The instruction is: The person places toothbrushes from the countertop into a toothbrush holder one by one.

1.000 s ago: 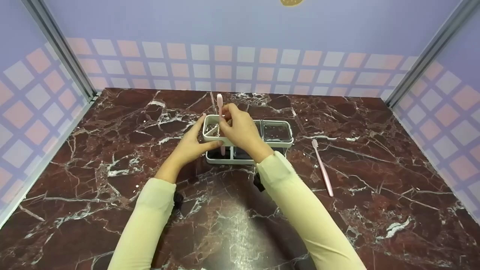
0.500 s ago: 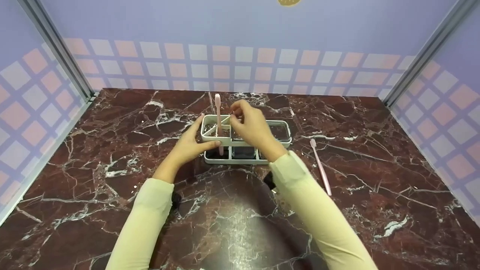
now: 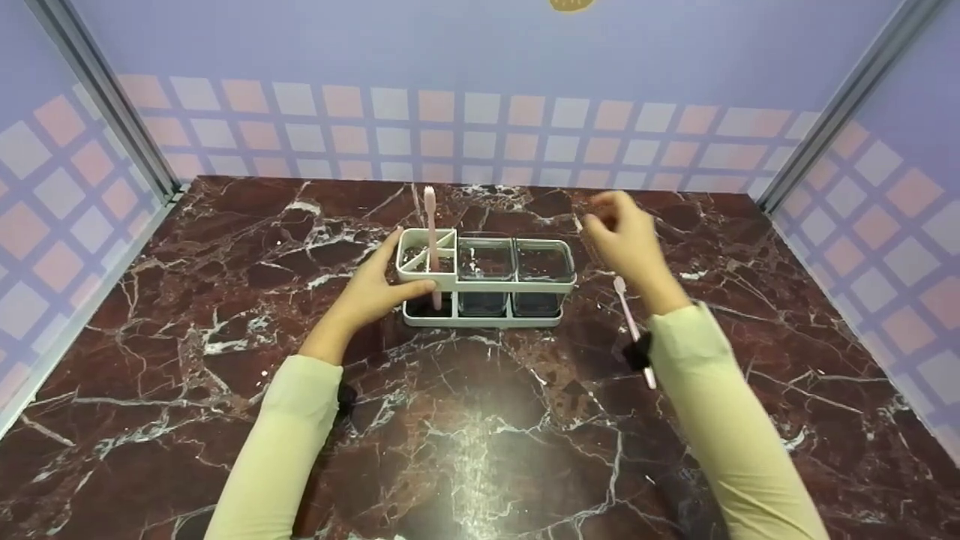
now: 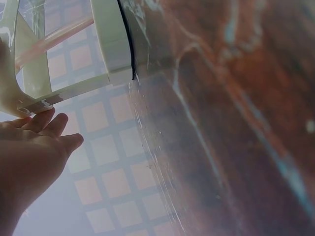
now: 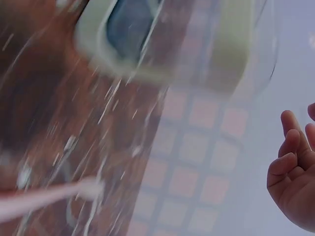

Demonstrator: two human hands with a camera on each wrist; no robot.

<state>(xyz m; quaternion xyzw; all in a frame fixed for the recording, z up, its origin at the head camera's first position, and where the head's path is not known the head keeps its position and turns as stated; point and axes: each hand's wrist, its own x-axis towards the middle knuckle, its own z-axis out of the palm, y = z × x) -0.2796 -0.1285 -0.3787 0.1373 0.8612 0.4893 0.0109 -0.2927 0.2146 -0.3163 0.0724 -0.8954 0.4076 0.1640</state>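
A white three-compartment holder (image 3: 487, 281) stands mid-table. A pink toothbrush (image 3: 430, 225) stands upright in its left compartment. My left hand (image 3: 399, 268) grips the holder's left end, thumb along the front rim and fingers at the side. In the left wrist view the fingers (image 4: 47, 123) touch the holder's frame (image 4: 110, 44). My right hand (image 3: 611, 225) hovers to the right of the holder, fingers loosely curled and holding nothing. Below it, a second pink toothbrush (image 3: 628, 319) lies on the table, its handle partly hidden by my right sleeve. The right wrist view shows it blurred (image 5: 44, 199).
The dark red marble tabletop (image 3: 480, 435) is boxed in by checkered lilac walls (image 3: 480, 135) at the back and on both sides. Two clear cups (image 3: 486, 262) fill the holder's middle and right compartments.
My right hand let go of the upright toothbrush, left the holder and swung right and up, empty. The left hand stayed on the holder's end.
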